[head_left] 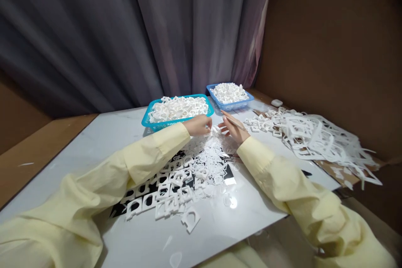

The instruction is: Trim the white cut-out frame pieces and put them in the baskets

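My left hand (198, 125) is closed, its fingertips beside a small white cut-out piece (215, 130) over the heap; what lies inside its grip is hidden. Across my right hand (234, 129) runs a thin brown stick-like tool (231, 120), held between thumb and fingers, while the fingertips reach the same white piece from the right. Below both hands spreads a pile of small white scraps (210, 161). Nearer to me, flat white pieces with rounded openings (163, 192) lie loosely over a black mat (119, 209).
A teal basket (146, 120) heaped with white pieces stands behind my left hand. Further back is a blue basket (251, 97), also full. White frame-shaped offcuts (314, 134) pile up at the right table edge. A grey curtain (176, 29) and brown panels (329, 42) enclose the white table (84, 155).
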Action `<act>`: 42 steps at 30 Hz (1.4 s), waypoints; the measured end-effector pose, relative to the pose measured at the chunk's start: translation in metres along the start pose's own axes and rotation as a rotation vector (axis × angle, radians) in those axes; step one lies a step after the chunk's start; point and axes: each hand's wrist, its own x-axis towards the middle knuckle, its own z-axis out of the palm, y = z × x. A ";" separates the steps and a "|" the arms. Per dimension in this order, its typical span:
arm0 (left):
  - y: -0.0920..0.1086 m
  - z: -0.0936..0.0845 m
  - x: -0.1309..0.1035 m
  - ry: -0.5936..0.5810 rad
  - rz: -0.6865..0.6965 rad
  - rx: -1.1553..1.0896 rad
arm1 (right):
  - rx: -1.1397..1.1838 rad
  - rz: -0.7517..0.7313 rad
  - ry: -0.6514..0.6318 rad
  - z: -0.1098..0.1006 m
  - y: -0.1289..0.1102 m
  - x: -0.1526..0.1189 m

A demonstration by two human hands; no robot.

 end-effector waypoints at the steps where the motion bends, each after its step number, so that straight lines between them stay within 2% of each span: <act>1: 0.000 0.001 -0.001 0.019 -0.006 -0.019 | 0.031 0.015 -0.017 0.002 -0.003 -0.001; 5: -0.003 0.008 -0.004 0.052 -0.009 -0.108 | 0.107 0.079 -0.085 0.009 -0.016 -0.005; 8: -0.004 0.010 -0.007 0.035 0.018 -0.141 | 0.094 0.094 -0.076 0.008 -0.018 -0.005; 12: -0.001 0.012 -0.009 0.025 0.052 -0.132 | -0.028 0.081 0.030 0.000 -0.005 0.003; 16: -0.005 0.008 -0.018 0.119 0.029 -0.105 | -0.195 -0.001 0.078 -0.003 0.009 0.010; 20: -0.012 -0.007 -0.043 0.199 -0.028 -0.065 | -0.360 -0.122 0.001 0.002 0.013 0.009; 23: -0.013 -0.013 -0.071 0.207 -0.071 -0.002 | -0.474 -0.153 -0.074 0.007 0.017 0.010; 29: -0.013 0.003 -0.119 0.165 -0.128 0.144 | -0.606 -0.137 -0.114 0.015 0.018 0.026; 34: -0.020 0.019 -0.140 0.114 -0.158 0.191 | -0.571 -0.164 -0.108 0.011 0.005 0.035; 38: -0.025 0.023 -0.152 0.095 -0.145 0.151 | -0.455 -0.206 -0.164 0.006 -0.006 0.022; 42: -0.022 0.022 -0.155 0.291 -0.112 0.019 | -0.299 -0.253 -0.272 0.013 -0.024 -0.006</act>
